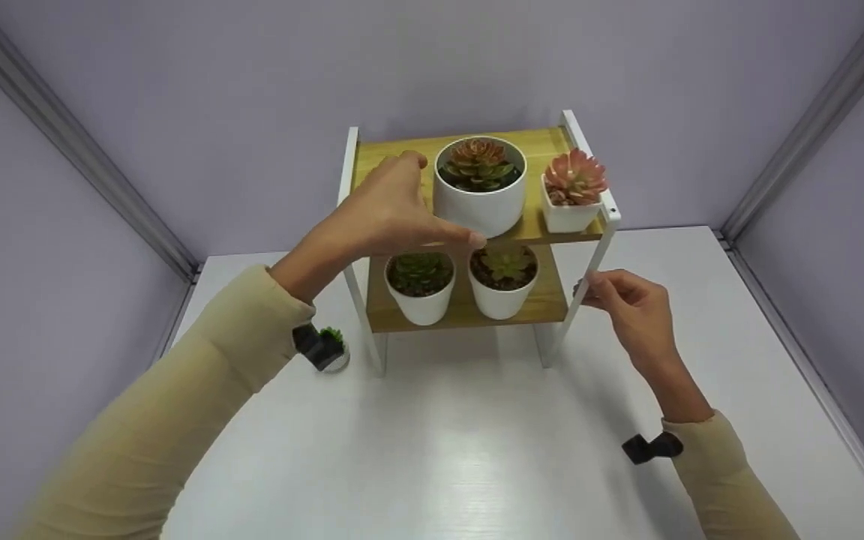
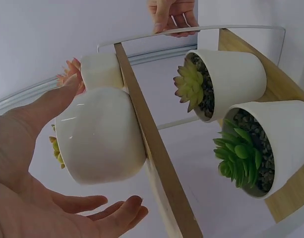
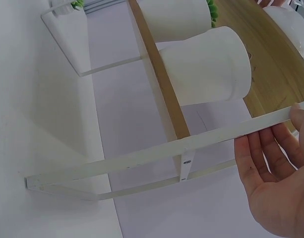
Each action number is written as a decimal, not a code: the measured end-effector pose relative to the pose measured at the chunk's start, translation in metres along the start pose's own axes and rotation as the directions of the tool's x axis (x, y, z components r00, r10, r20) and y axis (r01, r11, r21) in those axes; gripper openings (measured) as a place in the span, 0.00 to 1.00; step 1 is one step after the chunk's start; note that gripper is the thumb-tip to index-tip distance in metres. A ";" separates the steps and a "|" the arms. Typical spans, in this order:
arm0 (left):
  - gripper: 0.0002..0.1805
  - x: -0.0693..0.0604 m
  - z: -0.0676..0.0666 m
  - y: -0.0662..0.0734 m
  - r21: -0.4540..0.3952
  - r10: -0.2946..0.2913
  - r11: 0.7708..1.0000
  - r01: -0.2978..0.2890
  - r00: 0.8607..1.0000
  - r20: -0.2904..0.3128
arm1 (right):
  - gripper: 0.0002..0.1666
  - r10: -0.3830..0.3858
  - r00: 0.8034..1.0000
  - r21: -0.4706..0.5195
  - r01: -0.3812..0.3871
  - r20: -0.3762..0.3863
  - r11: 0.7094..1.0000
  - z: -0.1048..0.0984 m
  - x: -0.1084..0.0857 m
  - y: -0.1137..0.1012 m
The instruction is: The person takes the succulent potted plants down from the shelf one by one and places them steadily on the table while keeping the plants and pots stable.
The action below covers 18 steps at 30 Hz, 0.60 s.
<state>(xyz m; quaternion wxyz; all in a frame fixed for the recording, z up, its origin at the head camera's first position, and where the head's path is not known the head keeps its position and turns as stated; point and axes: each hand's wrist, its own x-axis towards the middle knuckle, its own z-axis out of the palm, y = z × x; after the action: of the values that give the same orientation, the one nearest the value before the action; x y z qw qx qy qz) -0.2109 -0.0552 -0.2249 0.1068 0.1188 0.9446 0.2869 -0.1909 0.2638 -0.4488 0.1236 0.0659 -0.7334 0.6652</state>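
A two-tier plant shelf (image 1: 469, 321) with wooden boards and a white metal frame stands against the back wall. On its upper board sits a round white pot (image 1: 481, 214) with a reddish-green succulent. My left hand (image 1: 391, 210) is spread at this pot's left and front, thumb apart from the fingers; a gap shows between fingertips and pot in the left wrist view. My right hand (image 1: 638, 311) pinches the frame's right front leg (image 3: 216, 135) between thumb and fingers. Right of the round pot is a small square pot (image 1: 571, 217) with a pink succulent.
Two white pots, one with a dark green succulent (image 1: 421, 307) and one with a pale green succulent (image 1: 503, 300), stand on the lower board. A tiny potted plant (image 1: 336, 352) is on the white table (image 1: 447, 450), left of the shelf. Wall panels enclose the back and sides.
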 end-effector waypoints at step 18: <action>0.58 0.020 0.011 0.010 -0.112 0.014 0.994 -0.015 1.000 -0.016 | 0.22 0.015 1.000 -0.041 -0.015 0.009 0.999 -0.002 0.000 0.000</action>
<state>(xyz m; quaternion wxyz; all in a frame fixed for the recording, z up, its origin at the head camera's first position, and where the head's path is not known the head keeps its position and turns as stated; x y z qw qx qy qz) -0.2253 -0.0358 -0.2305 0.1039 0.1172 0.9268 0.3413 -0.1908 0.2657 -0.4484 0.1165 0.0608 -0.7480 0.6505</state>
